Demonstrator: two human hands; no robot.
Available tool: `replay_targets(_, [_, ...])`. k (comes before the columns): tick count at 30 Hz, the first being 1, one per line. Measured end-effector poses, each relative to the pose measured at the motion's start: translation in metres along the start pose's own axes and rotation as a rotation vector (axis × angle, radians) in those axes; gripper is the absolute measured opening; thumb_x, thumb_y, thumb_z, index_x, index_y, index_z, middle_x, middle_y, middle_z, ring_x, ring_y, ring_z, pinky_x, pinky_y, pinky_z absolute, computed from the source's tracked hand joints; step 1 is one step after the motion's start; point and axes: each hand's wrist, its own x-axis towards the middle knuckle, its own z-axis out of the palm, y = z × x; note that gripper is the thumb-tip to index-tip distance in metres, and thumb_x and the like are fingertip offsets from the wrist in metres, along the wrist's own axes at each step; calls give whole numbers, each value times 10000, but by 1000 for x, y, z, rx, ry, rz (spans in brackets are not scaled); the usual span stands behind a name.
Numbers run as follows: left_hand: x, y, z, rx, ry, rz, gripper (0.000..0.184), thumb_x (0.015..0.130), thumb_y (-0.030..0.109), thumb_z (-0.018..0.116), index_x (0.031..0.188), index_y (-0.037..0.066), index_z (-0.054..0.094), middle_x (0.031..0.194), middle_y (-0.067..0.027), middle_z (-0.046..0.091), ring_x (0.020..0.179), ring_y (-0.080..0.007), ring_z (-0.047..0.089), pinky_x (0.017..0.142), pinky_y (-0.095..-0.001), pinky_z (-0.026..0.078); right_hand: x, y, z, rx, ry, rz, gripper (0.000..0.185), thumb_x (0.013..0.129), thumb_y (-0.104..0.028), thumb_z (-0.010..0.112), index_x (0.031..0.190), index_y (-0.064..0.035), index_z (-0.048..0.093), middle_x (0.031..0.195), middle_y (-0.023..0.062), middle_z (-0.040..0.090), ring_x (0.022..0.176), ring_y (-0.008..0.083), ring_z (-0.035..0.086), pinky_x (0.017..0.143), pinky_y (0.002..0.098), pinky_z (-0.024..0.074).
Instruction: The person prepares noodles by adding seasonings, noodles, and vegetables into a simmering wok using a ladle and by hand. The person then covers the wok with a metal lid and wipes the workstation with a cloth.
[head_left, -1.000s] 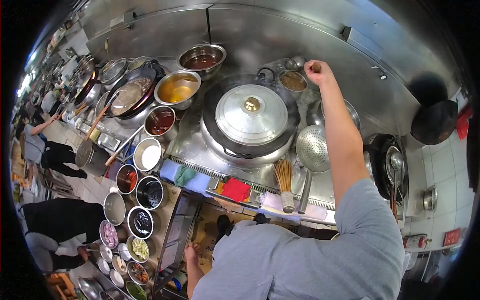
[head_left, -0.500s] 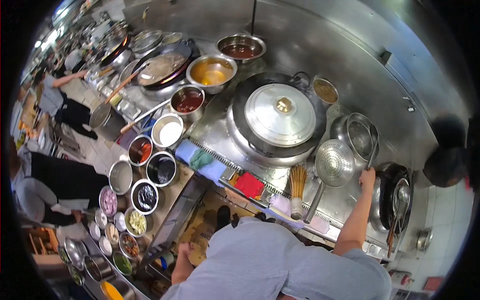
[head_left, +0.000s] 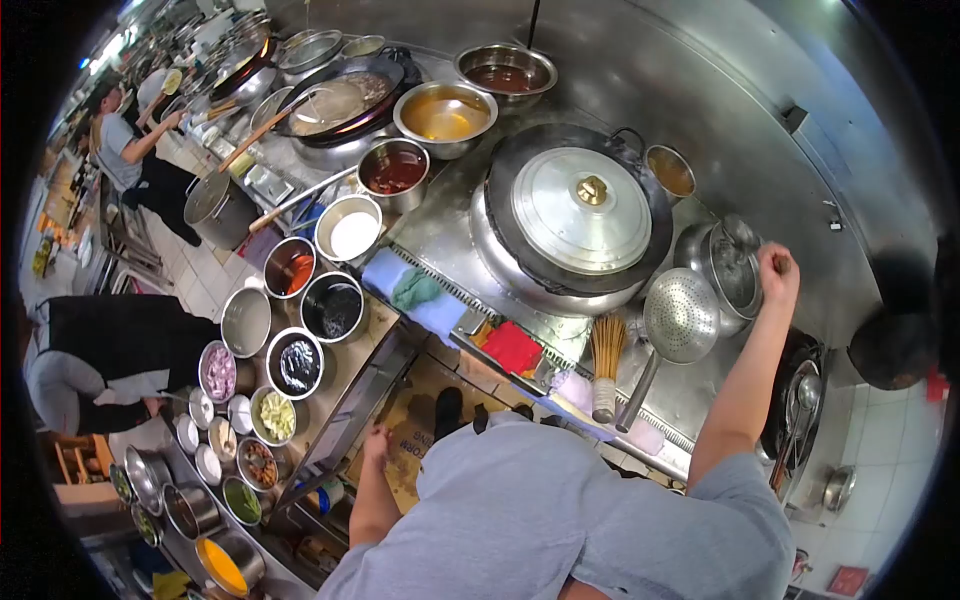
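Observation:
My right hand is closed round the handle of a metal ladle. The ladle's head is at the far rim of a steel pot with liquid in it; whether it touches the liquid I cannot tell. A perforated strainer with a long handle lies on the steel counter, left of that pot. Beside it rests a bamboo wok brush. My left hand hangs low at my side, its fingers curled, with nothing visible in them.
A lidded wok sits on the stove in front of me. Bowls of amber liquid and red sauce stand to its left. Several ingredient containers fill the left side. Other people work at far left.
My right hand has risen and moved forward with the ladle, whose handle now tilts up away from the pot. My left hand has shifted slightly up. The view has turned slightly.

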Motion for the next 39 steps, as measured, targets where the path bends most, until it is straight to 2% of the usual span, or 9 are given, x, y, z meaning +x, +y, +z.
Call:
replay_targets(11, [-54, -59, -51, -58, 121, -270, 145, 840, 207, 415, 759, 103, 476, 571, -25, 504, 422, -120, 424, 342, -260, 274, 172, 109, 71, -4, 48, 369, 120, 704, 65, 412, 630, -18, 367, 608, 86, 404, 573, 181, 436, 500, 270, 421])
replay_targets(19, [-85, -14, -23, 6, 206, -164, 142, 846, 232, 432, 923, 114, 413, 629, -28, 499, 465, -120, 452, 380, -244, 300, 117, 159, 56, -889, 130, 407, 53, 779, 0, 464, 750, -25, 427, 622, 46, 454, 482, 130, 431, 419, 250, 370])
replay_targets(23, [-62, -38, -43, -27, 70, -145, 129, 837, 246, 443, 889, 129, 431, 622, -36, 507, 453, -131, 457, 375, -254, 323, 34, 108, -3, -1802, 72, -220, 42, 804, -87, 456, 824, -53, 472, 587, 25, 444, 469, 97, 435, 370, 252, 330])
replay_targets(26, [-43, -50, -71, 80, 56, -229, 152, 819, 253, 444, 841, 109, 489, 620, -64, 531, 481, -173, 495, 387, -291, 353, -8, 56, -51, -2454, 267, -849, 244, 737, -139, 503, 943, -8, 499, 832, 189, 590, 754, 331, 580, 652, 382, 454])
replay_targets(30, [15, -42, -107, 308, -35, -532, 218, 796, 262, 446, 776, 81, 566, 617, -102, 563, 519, -229, 547, 403, -342, 394, -40, -9, -88, -2630, 610, -563, 376, 716, -105, 478, 1074, 9, 455, 936, 251, 574, 827, 369, 579, 716, 393, 451])
replay_targets(32, [29, -19, -78, 1677, -88, 674, 284, 784, 259, 453, 760, 10, 588, 678, -185, 593, 634, -348, 579, 544, -417, 436, -38, -35, -115, -2392, 680, -377, 386, 712, -91, 478, 1078, 29, 445, 879, 247, 578, 720, 338, 586, 637, 384, 463])
replay_targets(35, [-45, 75, 80, 1183, -239, 427, 338, 754, 295, 518, 777, -35, 583, 697, -204, 595, 683, -324, 591, 603, -381, 442, -54, -43, -129, -1721, 660, -239, 225, 718, -18, 453, 929, 60, 459, 659, 150, 535, 438, 193, 505, 411, 296, 436])
replay_targets(37, [-147, 138, 195, 1210, -551, 445, 330, 752, 308, 549, 836, -7, 603, 718, -183, 604, 674, -293, 599, 602, -362, 449, -54, -64, -139, -392, 453, -19, 50, 789, -23, 406, 752, 5, 386, 578, 51, 413, 428, 119, 407, 379, 213, 379])
replay_targets(39, [-223, 157, 276, 1194, -737, 896, 241, 761, 259, 567, 830, 30, 592, 750, -171, 607, 720, -317, 594, 632, -384, 460, -72, -79, -139, -50, 258, 49, 112, 782, 15, 398, 693, -25, 343, 597, 35, 389, 455, 104, 417, 391, 184, 385])
